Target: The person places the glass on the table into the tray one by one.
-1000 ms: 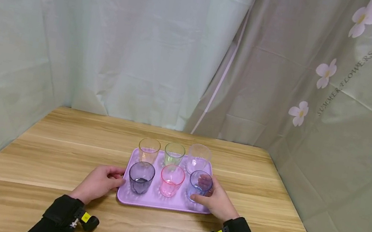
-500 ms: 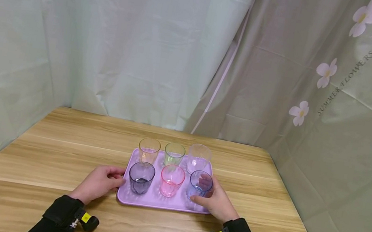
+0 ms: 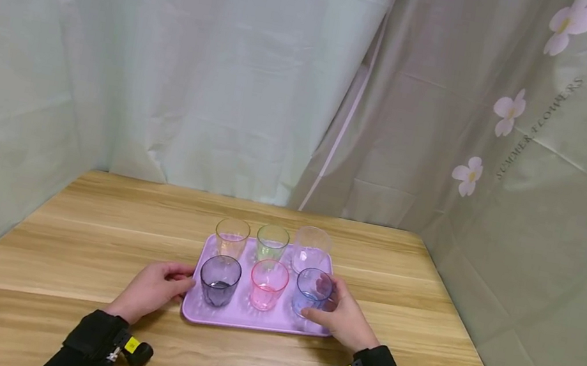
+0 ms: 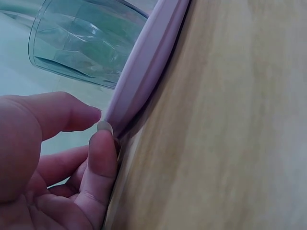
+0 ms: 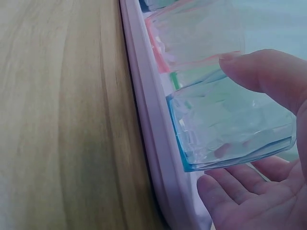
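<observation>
A lilac tray (image 3: pixel 242 318) lies flat on the wooden table with two rows of clear, tinted glasses. In the front row stand a dark grey glass (image 3: pixel 219 281), a pink glass (image 3: pixel 267 285) and a blue glass (image 3: pixel 306 298). Behind them are a yellow glass (image 3: pixel 231 238), a green glass (image 3: pixel 271 244) and a colourless glass (image 3: pixel 310 250). My left hand (image 3: pixel 152 287) pinches the tray's left rim, its thumb (image 4: pixel 72 112) close to the edge. My right hand (image 3: pixel 343 316) holds the blue glass, thumb (image 5: pixel 264 72) on the near side and fingers behind it.
The wooden table (image 3: pixel 103 242) stretches out on both sides of the tray. Pale curtains (image 3: pixel 219 67) hang along the back and sides, with printed flowers (image 3: pixel 467 175) on the right one. Each wrist wears a black band with a small camera (image 3: pixel 139 354).
The head view has turned very slightly to the right. Both hands, the tray and the glasses keep the same places relative to one another.
</observation>
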Tool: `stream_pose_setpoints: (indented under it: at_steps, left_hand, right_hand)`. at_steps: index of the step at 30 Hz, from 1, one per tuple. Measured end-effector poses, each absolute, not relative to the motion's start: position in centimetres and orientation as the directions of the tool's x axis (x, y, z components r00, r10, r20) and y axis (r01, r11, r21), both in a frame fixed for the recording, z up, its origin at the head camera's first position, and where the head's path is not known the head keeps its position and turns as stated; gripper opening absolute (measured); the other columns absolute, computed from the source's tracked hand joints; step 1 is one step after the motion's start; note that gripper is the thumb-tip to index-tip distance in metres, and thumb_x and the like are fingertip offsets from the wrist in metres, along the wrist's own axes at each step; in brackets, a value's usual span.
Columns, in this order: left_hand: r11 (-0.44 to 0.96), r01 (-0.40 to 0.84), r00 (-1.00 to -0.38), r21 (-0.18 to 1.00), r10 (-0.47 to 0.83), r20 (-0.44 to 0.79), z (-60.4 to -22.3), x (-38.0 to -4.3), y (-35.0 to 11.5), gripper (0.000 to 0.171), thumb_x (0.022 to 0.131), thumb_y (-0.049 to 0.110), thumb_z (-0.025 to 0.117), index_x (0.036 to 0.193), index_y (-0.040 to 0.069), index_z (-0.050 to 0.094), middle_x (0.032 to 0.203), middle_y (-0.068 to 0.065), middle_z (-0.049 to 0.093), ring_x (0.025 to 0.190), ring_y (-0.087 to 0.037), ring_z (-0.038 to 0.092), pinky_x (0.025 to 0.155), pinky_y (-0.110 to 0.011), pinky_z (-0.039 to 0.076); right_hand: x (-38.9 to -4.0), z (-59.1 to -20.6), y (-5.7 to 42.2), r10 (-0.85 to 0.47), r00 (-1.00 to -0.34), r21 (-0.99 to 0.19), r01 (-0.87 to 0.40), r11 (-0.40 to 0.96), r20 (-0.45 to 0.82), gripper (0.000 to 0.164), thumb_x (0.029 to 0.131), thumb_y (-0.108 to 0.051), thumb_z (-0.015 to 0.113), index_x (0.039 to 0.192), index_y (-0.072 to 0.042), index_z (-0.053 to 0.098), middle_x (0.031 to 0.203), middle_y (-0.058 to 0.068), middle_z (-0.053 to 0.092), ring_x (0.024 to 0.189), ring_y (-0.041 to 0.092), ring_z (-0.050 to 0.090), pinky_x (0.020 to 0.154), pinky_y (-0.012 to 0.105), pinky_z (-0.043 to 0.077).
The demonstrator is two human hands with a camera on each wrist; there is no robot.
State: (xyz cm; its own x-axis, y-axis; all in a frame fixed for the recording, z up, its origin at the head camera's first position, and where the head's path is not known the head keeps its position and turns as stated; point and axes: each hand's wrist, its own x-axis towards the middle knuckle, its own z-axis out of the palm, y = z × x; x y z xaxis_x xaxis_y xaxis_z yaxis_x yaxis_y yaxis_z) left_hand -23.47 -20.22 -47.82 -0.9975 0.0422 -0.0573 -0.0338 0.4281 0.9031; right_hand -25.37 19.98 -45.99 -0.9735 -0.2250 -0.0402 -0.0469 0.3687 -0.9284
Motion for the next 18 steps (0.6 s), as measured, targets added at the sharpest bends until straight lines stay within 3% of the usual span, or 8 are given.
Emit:
stream_pose_setpoints:
  at_steps: [18]
  left_hand:
    - [0.357, -0.112, -0.991, 0.927, -0.107, -0.079, -46.7, -22.9, -22.1, 0.046, 0.113, 0.018, 0.061, 0.149, -0.01, 0.058, 0.122, -0.025, 0.073, 0.094, -0.015, 0.072, 0.076, -0.022, 0.064]
  right_hand:
    - [-25.7, -44.2, 19.7, -0.248, -0.968, -0.962, -0.102, 0.254, 0.037, 0.094, 0.092, -0.008, 0.088, 0.166, 0.004, 0.032, 0.168, 0.029, 0.043, 0.158, 0.046, 0.043, 0.133, 0.059, 0.033]
